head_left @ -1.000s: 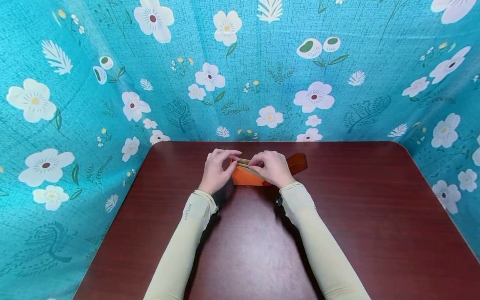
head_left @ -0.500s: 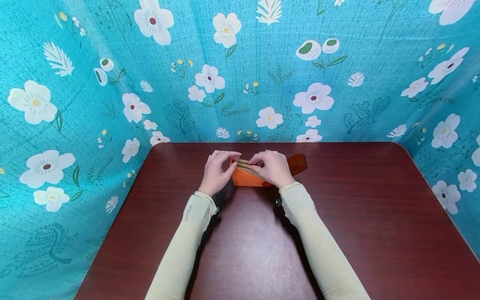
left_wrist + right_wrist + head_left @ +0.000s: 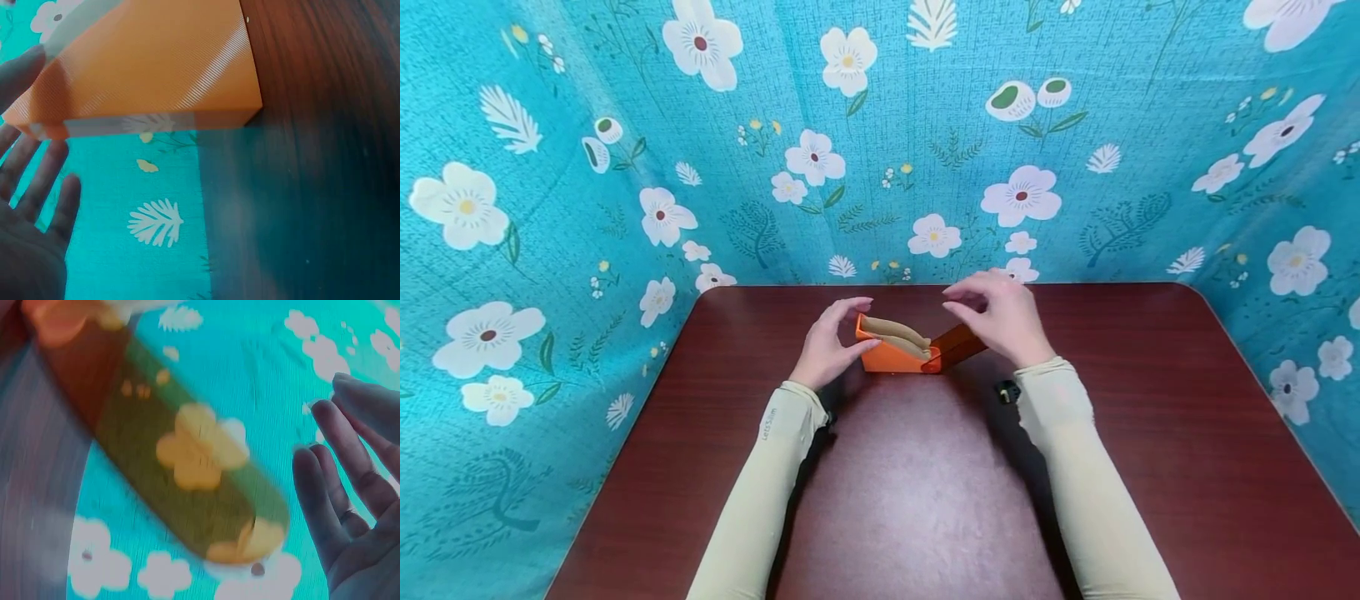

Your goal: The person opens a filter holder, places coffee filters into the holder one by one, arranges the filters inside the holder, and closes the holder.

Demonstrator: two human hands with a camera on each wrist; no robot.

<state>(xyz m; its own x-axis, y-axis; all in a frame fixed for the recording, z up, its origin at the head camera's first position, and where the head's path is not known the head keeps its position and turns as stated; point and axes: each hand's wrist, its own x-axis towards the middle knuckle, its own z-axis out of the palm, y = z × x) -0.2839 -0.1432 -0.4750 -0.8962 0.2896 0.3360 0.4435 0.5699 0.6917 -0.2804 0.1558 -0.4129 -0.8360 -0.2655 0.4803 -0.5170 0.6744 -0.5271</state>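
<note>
An orange box [image 3: 895,358] stands near the table's back edge, its top uncovered. Two tan paper-like layers [image 3: 897,331] sit upright inside it. At its right end, a see-through amber lid [image 3: 958,344] is swung outward on a round hinge; the right wrist view shows the lid [image 3: 194,444] with a rounded end. My left hand [image 3: 827,343] holds the box's left end, thumb across the front and fingers behind; in the left wrist view several fingers extend past the box [image 3: 150,69]. My right hand [image 3: 1003,317] hovers above the lid, fingers bent, holding nothing.
The dark red-brown table [image 3: 910,500] has rounded back corners. A blue floral cloth [image 3: 880,200] hangs right behind it and along both sides. A small black device [image 3: 1007,392] sits at my right wrist.
My right hand has left the tan layers and moved right and up, over the lid. My left hand has spread wider at the box's left end. The contents are now in plain view.
</note>
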